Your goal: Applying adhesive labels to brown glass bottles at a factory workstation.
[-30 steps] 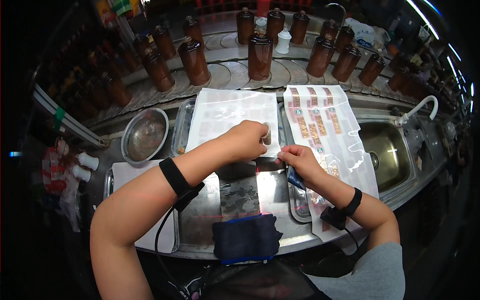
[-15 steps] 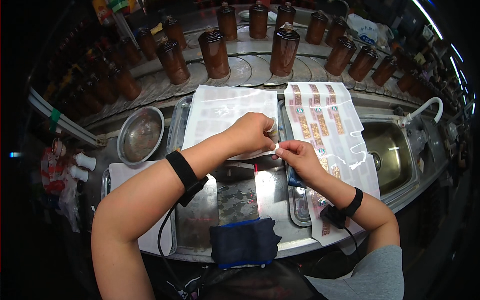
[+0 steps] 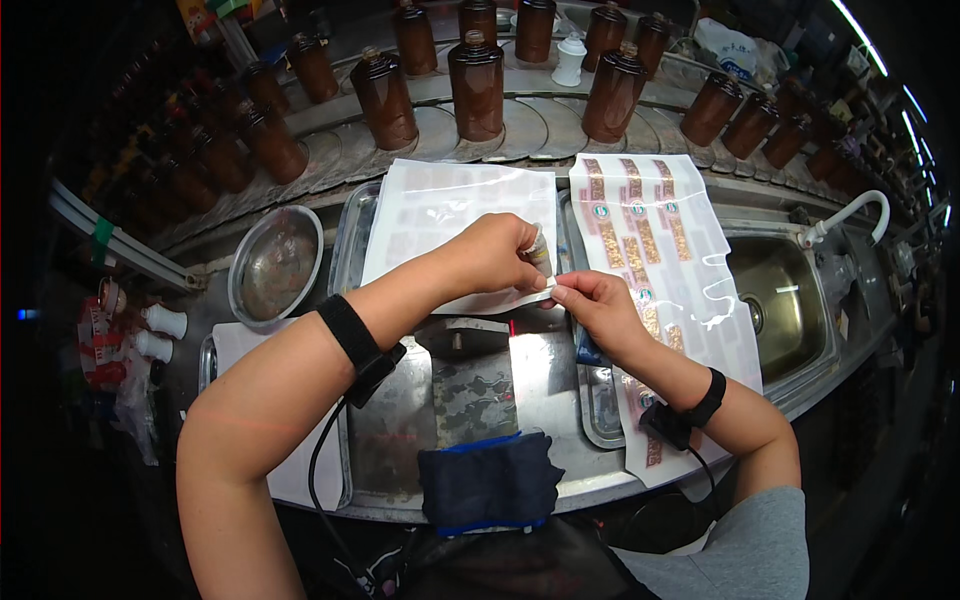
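My left hand (image 3: 497,255) is closed above the near right corner of a pale translucent sheet (image 3: 420,210). A small curled label (image 3: 541,250), whitish with a hint of yellow, sticks up between its thumb and fingers. My right hand (image 3: 603,308) meets it from the right, thumb and forefinger pinching a tiny white edge at the left fingertips. Whether that edge belongs to the curled label is too small to tell. Beside my right hand lies a large backing sheet (image 3: 705,250) with gold and pink stickers.
Brown bottles (image 3: 476,90) stand on a curved plate conveyor (image 3: 540,125) beyond the sheets, with a white bottle-shaped piece (image 3: 569,62) among them. A metal bowl (image 3: 240,290) is at left, a sink (image 3: 790,345) with a white tap (image 3: 862,205) at right. A dark folded cloth (image 3: 490,482) lies in front.
The nearer bottles have travelled right and the farther row left; the white bottle-shaped piece has appeared. My left hand has tilted slightly, showing more of the curled label. Both hands still pinch together.
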A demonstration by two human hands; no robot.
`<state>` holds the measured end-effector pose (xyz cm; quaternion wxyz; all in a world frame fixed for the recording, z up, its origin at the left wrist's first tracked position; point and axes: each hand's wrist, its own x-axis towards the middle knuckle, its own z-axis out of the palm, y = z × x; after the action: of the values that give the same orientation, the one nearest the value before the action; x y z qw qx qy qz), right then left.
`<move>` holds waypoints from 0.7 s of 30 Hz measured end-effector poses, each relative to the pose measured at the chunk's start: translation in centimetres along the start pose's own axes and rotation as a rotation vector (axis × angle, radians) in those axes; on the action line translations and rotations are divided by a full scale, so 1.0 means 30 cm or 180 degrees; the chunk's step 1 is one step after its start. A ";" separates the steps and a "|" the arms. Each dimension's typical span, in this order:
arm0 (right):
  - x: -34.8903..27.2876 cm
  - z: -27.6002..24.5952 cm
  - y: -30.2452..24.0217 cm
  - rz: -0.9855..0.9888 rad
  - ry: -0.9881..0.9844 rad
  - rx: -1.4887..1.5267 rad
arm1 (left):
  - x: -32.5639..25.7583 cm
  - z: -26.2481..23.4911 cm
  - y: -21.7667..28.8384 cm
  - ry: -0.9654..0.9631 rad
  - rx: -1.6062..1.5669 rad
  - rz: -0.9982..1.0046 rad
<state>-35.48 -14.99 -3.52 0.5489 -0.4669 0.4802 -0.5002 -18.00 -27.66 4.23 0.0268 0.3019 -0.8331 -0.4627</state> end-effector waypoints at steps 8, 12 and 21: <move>0.004 0.008 -0.007 0.0033 0.0032 -0.0019 | 0.002 -0.007 0.005 -0.0079 -0.0126 -0.0139; 0.001 0.014 -0.012 0.0073 0.0047 -0.0001 | -0.001 -0.003 0.002 -0.0044 -0.0048 -0.0107; -0.005 0.018 0.002 0.0079 0.0090 -0.0008 | 0.007 -0.001 -0.023 -0.0176 -0.0243 -0.0143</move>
<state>-34.94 -14.82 -3.52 0.5475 -0.4545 0.4943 -0.4993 -17.83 -28.07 3.66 0.0048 0.3063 -0.8083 -0.5028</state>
